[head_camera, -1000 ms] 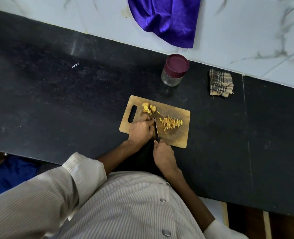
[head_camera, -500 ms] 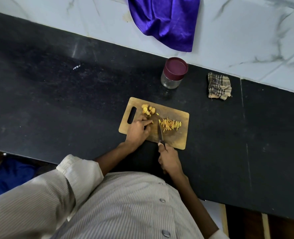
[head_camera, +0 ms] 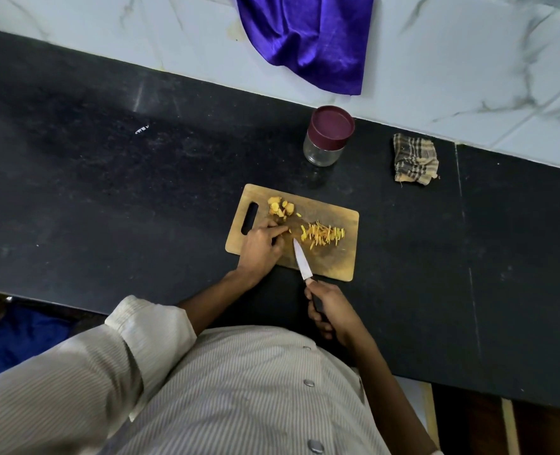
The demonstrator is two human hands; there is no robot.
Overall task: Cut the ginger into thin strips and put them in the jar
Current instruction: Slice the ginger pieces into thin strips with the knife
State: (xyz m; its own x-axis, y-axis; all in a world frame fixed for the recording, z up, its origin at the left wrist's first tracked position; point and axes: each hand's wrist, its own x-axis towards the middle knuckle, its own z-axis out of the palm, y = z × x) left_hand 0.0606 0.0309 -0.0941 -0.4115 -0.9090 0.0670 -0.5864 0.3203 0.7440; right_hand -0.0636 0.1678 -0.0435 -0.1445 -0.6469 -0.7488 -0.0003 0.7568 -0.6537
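A wooden cutting board (head_camera: 334, 261) lies on the black counter. Thin ginger strips (head_camera: 323, 235) sit in a small heap at its right middle. Uncut ginger slices (head_camera: 280, 207) lie near the board's handle slot. My left hand (head_camera: 261, 247) rests on the board with fingers curled down over a spot by the knife tip; what it holds is hidden. My right hand (head_camera: 329, 310) grips the handle of a knife (head_camera: 302, 261), whose blade lies flat-on to the camera and points toward the strips. A glass jar (head_camera: 327, 136) with a maroon lid on stands behind the board.
A folded checked cloth (head_camera: 415, 159) lies at the back right of the counter (head_camera: 107, 192). A purple cloth (head_camera: 308, 37) hangs over the white marble wall. The counter's front edge runs just in front of my body.
My right hand has drawn back toward me and to the right, and the knife has turned so its blade shows flat. My left hand has stayed on the board.
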